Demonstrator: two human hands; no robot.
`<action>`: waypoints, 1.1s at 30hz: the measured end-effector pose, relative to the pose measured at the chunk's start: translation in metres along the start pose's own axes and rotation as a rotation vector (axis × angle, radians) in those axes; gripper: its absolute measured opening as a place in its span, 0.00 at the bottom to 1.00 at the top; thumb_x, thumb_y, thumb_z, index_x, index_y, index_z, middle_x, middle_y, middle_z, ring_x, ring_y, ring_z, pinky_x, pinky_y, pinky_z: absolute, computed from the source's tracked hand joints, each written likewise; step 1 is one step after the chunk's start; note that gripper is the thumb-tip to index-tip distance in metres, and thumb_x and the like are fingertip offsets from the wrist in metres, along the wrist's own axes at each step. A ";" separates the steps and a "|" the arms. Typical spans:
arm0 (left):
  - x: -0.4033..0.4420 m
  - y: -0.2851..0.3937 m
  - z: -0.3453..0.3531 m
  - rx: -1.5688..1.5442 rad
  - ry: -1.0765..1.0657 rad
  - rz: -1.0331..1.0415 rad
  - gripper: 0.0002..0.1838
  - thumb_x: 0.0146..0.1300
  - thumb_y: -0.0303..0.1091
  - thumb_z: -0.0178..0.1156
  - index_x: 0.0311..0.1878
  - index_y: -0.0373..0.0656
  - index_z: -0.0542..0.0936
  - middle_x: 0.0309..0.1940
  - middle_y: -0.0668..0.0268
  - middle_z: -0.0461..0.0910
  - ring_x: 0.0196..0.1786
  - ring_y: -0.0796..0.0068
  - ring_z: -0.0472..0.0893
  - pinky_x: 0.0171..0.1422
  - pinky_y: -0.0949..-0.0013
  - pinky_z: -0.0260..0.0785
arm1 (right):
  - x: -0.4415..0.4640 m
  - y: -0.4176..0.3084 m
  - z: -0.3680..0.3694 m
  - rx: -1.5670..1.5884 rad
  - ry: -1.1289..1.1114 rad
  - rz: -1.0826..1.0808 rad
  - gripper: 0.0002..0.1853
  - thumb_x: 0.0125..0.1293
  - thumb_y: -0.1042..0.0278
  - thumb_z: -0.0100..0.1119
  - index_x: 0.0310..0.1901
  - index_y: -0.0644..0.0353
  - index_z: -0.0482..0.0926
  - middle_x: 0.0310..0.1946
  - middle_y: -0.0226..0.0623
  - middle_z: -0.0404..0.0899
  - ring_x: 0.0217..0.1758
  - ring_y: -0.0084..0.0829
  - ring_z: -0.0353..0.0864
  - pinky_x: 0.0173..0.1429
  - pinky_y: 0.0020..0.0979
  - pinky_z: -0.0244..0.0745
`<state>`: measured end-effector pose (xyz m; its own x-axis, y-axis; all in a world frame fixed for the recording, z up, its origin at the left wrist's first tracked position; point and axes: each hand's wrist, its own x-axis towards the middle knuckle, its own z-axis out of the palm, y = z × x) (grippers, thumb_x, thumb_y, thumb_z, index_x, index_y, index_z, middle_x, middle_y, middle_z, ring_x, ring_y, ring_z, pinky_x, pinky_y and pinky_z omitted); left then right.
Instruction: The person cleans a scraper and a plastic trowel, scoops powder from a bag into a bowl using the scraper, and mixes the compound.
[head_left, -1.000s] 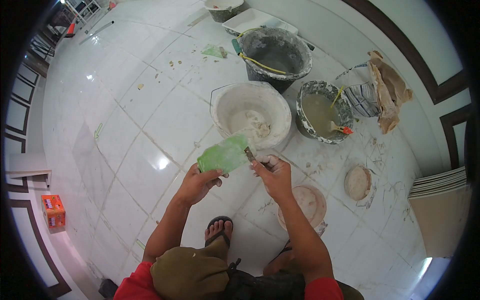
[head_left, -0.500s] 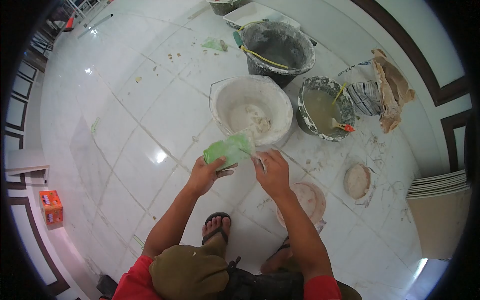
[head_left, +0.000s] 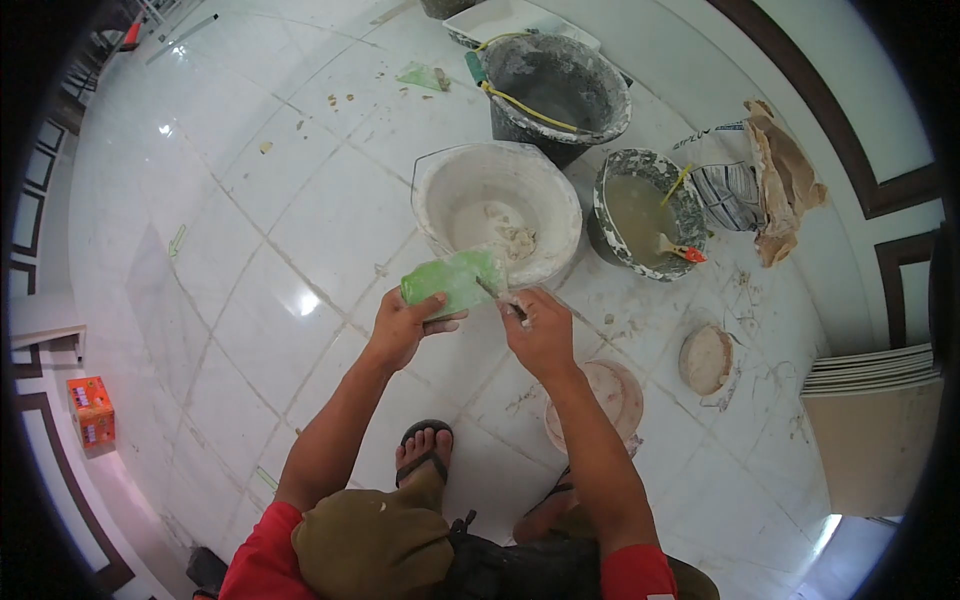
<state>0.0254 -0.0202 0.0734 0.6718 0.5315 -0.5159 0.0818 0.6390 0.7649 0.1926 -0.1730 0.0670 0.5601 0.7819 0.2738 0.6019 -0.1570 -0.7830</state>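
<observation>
My left hand point(head_left: 402, 328) grips the near left end of a flat green plastic piece point(head_left: 438, 282), thumb on top. White residue covers much of its upper face. My right hand point(head_left: 543, 332) is closed around a thin dark tool point(head_left: 488, 288), whose end touches the right part of the green piece; its exact kind is partly hidden by the fingers. Both hands are just in front of a whitish mixing tub point(head_left: 432, 212), and the green piece overlaps its near rim. Pale lumpy material point(head_left: 518, 240) lies in the bottom of the tub.
A black bucket point(head_left: 530, 130) with a yellow handle stands behind the tub. To the right is a bucket of cloudy water point(head_left: 640, 212) holding a brush point(head_left: 682, 250). A torn paper bag point(head_left: 785, 190), round containers point(head_left: 706, 360) and stacked boards point(head_left: 870, 430) are further right.
The tool in my right hand has shifted slightly against the green piece, and its dark edge shows more. Both hands stay close together; the view has shifted a little.
</observation>
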 end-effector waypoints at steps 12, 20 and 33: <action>-0.006 -0.035 0.023 -0.087 -0.013 0.017 0.23 0.75 0.31 0.61 0.68 0.32 0.70 0.58 0.51 0.82 0.55 0.56 0.88 0.55 0.61 0.85 | 0.013 0.010 -0.014 -0.112 0.083 0.149 0.04 0.62 0.77 0.69 0.39 0.66 0.86 0.32 0.45 0.84 0.32 0.38 0.85 0.39 0.34 0.79; -0.009 -0.027 0.029 -0.134 0.010 0.029 0.21 0.76 0.29 0.59 0.67 0.29 0.72 0.58 0.52 0.82 0.54 0.59 0.88 0.56 0.62 0.86 | 0.010 0.013 -0.015 -0.023 0.135 0.123 0.04 0.63 0.78 0.68 0.39 0.66 0.86 0.31 0.44 0.84 0.31 0.35 0.84 0.38 0.32 0.78; -0.042 -0.007 0.023 -0.020 0.037 0.112 0.22 0.76 0.28 0.58 0.68 0.25 0.70 0.57 0.49 0.81 0.54 0.55 0.87 0.56 0.61 0.86 | 0.023 -0.012 -0.012 0.032 0.090 -0.066 0.05 0.62 0.82 0.67 0.39 0.65 0.85 0.33 0.42 0.84 0.33 0.36 0.85 0.39 0.32 0.78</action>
<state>0.0139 -0.0595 0.0985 0.6479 0.6206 -0.4416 -0.0076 0.5851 0.8109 0.2051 -0.1603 0.0894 0.5692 0.7325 0.3733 0.6214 -0.0860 -0.7787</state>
